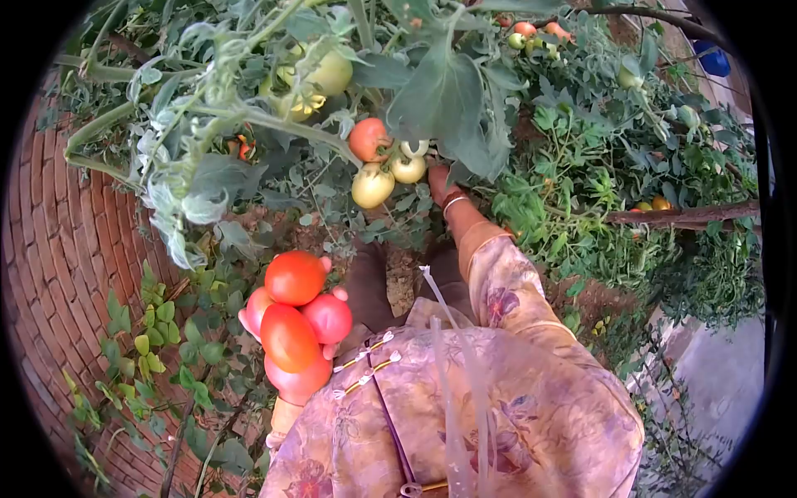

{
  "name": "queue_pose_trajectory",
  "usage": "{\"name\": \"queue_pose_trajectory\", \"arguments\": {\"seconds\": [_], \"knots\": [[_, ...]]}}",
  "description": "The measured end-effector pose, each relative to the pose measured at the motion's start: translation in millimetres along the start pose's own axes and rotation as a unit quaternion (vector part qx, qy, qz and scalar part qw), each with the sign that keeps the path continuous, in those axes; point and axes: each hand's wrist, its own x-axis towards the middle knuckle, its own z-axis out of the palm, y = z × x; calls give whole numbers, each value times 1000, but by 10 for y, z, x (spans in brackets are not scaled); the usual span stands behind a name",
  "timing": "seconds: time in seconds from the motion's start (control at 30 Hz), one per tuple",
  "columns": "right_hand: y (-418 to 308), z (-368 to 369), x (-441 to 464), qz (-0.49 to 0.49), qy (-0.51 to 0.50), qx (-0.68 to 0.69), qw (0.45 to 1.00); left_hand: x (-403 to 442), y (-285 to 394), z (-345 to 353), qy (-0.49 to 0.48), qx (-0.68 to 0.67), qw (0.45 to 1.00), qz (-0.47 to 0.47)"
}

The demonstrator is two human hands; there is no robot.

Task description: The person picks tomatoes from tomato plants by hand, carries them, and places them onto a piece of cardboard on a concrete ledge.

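Observation:
My left hand (246, 321) is curled under a pile of ripe tomatoes (288, 339), several red and pinkish ones, with only fingertips showing around them. My right hand (439, 183) reaches up into the tomato plant; a broad leaf (440, 104) and shade hide its fingers. Just left of it hangs a cluster with a pale yellow-green tomato (408, 169), a yellowish tomato (373, 186) and an orange-red tomato (369, 139). Higher up, a green tomato (330, 73) hangs among the stems.
A brick surface (75, 274) curves along the left. More tomato plants fill the right, with orange tomatoes (661, 202) beside a wooden pole (689, 215). Thick stems (108, 124) cross the upper left. A blue object (712, 59) is at the top right.

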Motion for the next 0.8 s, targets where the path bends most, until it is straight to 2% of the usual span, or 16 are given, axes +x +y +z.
{"name": "queue_pose_trajectory", "arguments": {"seconds": [0.03, 0.07, 0.1, 0.13, 0.23, 0.27, 0.3, 0.37, 0.4, 0.43, 0.47, 0.5, 0.57, 0.67, 0.8], "knots": [[261, 37, 139, -62, -2, 38, 997, 9, 15, 30, 7, 3, 1000, -8], [490, 71, 265, -91, 0, 60, 994, 24, 28, 22, -57, -22, 998, -21], [714, 103, 388, -119, 1, 81, 990, 25, 20, -21, -52, -17, 998, -26], [913, 145, 520, -181, -39, 60, 981, 32, 7, -76, -55, -20, 998, -24], [1800, 321, 1100, -208, -104, 27, 972, 29, -34, -84, -46, -30, 998, -6], [2021, 383, 1262, -132, -114, 33, 984, 23, -46, -67, -41, -32, 999, 2], [1507, 235, 908, -166, -94, -104, 976, 18, -57, -51, -37, -34, 999, 10], [203, -109, 24, -222, -30, -379, 898, 4, -67, 81, 36, 23, 998, 40], [356, -120, 165, -217, -69, -439, 869, 10, -82, 174, 61, 45, 996, 49], [484, -99, 248, -211, -109, -496, 835, 52, -153, 371, 136, 30, 984, 108], [-30, -140, -72, -270, -100, -377, 880, 81, -188, 469, 209, 14, 963, 168], [-83, -121, -111, -270, -102, -372, 882, 73, -162, 368, 212, 18, 962, 170], [-15, -150, -89, -164, -167, -373, 898, 83, -146, 285, 184, 15, 971, 155], [158, -153, -13, -146, -183, -439, 867, 77, -103, 198, 122, 9, 986, 113], [268, -74, -14, -155, -134, -460, 864, 106, -72, 65, 50, -7, 997, 61]]}}
